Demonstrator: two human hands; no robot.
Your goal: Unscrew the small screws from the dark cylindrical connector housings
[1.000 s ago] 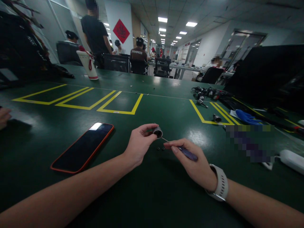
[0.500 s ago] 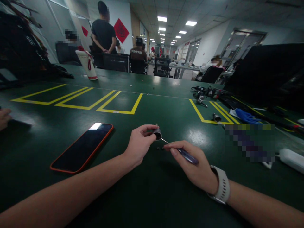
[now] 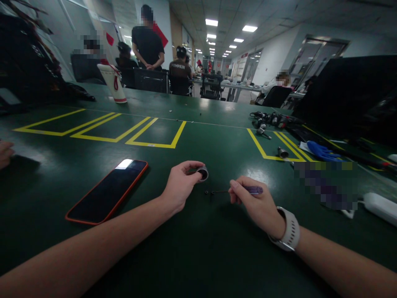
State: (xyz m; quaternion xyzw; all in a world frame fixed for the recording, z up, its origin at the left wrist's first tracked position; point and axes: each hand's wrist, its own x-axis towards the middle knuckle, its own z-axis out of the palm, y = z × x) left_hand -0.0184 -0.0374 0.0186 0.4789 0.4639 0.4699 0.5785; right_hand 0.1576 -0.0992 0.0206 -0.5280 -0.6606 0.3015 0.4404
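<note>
My left hand (image 3: 180, 183) pinches a small grey metal cylinder (image 3: 202, 172) just above the green table (image 3: 198, 248). My right hand (image 3: 256, 203), with a white watch on the wrist, is closed round a small purple-handled screwdriver (image 3: 252, 190). Its thin shaft lies level and points left, with the tip at two tiny dark screws (image 3: 209, 192) lying on the table between my hands. The screwdriver tip is clear of the cylinder.
A phone in an orange case (image 3: 108, 191) lies left of my left hand. Yellow tape boxes (image 3: 155, 132) mark the table. Metal parts (image 3: 269, 122), a blue glove (image 3: 322, 152) and a white power strip (image 3: 380, 207) lie right. Another person's hand (image 3: 4, 152) rests far left. People stand and sit behind.
My right hand has drawn the screwdriver out of the cylinder and lowered its tip to the screws on the table. My left hand has dropped slightly with the cylinder.
</note>
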